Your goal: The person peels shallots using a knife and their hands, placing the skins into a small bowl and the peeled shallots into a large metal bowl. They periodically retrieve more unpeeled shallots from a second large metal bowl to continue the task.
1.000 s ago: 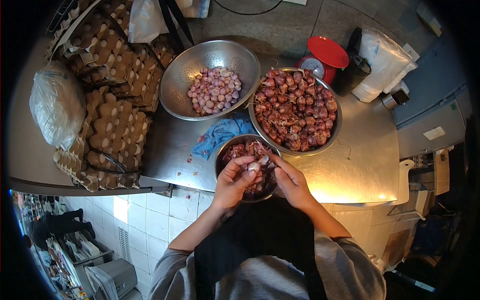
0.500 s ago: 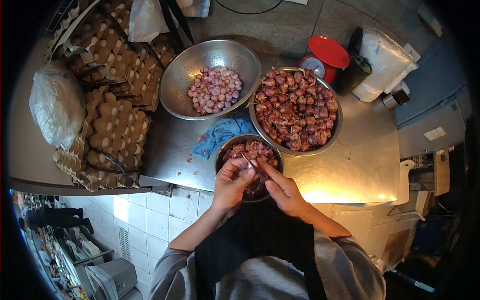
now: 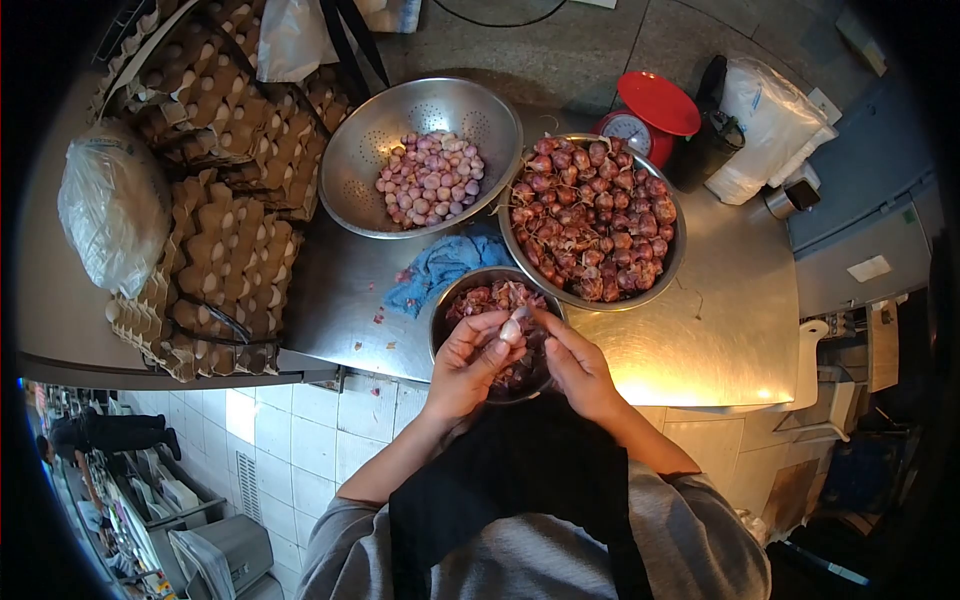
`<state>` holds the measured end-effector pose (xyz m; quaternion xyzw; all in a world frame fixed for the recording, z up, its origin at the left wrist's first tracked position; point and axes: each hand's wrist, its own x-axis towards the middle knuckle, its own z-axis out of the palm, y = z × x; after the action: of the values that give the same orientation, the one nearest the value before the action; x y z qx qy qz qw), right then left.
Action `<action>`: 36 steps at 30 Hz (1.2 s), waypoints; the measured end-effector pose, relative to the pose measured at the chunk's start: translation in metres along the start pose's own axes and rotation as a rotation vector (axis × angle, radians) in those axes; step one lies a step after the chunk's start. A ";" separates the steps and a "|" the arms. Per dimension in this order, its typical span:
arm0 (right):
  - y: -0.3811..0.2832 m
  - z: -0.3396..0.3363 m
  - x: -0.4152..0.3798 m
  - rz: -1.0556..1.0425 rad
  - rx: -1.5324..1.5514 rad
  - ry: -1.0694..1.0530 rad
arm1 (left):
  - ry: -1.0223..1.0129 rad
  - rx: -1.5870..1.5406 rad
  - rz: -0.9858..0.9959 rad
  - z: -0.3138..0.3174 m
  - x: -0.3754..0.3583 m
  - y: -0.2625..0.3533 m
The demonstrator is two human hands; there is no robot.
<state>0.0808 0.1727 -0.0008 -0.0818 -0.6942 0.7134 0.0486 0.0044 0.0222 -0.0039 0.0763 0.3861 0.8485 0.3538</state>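
Note:
A pale, peeled shallot [image 3: 511, 331] sits between the thumb and fingers of my left hand [image 3: 466, 362]. My right hand [image 3: 580, 370] is right beside it, fingers bent together, with a small greyish tip showing near the shallot; what it grips is mostly hidden. Both hands are over a metal bowl [image 3: 436, 340] that holds reddish shallot skins [image 3: 487, 299]. Behind it on the right stands a larger bowl of unpeeled shallots [image 3: 590, 220]. At the back left, peeled shallots [image 3: 430, 180] lie in a perforated steel colander [image 3: 350, 130].
A blue cloth [image 3: 440, 272] lies beside the skins bowl on the steel table [image 3: 720, 330]. Stacked egg trays [image 3: 225, 260] and a plastic bag [image 3: 112, 215] fill the left. A red scale [image 3: 660, 105] stands at the back. Another person [image 3: 115, 433] is far off at lower left.
My right fingers have drawn slightly back from the left hand. The shallot now shows more fully, pale and upright, and the thin blade-like sliver seen before is mostly out of sight.

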 end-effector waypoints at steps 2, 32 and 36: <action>0.003 -0.003 0.002 0.014 0.037 0.031 | -0.015 -0.020 -0.021 0.004 -0.001 0.002; 0.014 -0.005 0.002 -0.046 -0.089 0.052 | 0.067 -0.124 -0.133 0.009 0.002 0.010; 0.002 -0.004 0.003 -0.083 -0.146 0.059 | 0.102 -0.049 -0.096 0.004 0.002 0.006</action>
<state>0.0783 0.1768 -0.0026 -0.0773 -0.7454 0.6556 0.0928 0.0016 0.0228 0.0027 0.0055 0.3858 0.8426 0.3757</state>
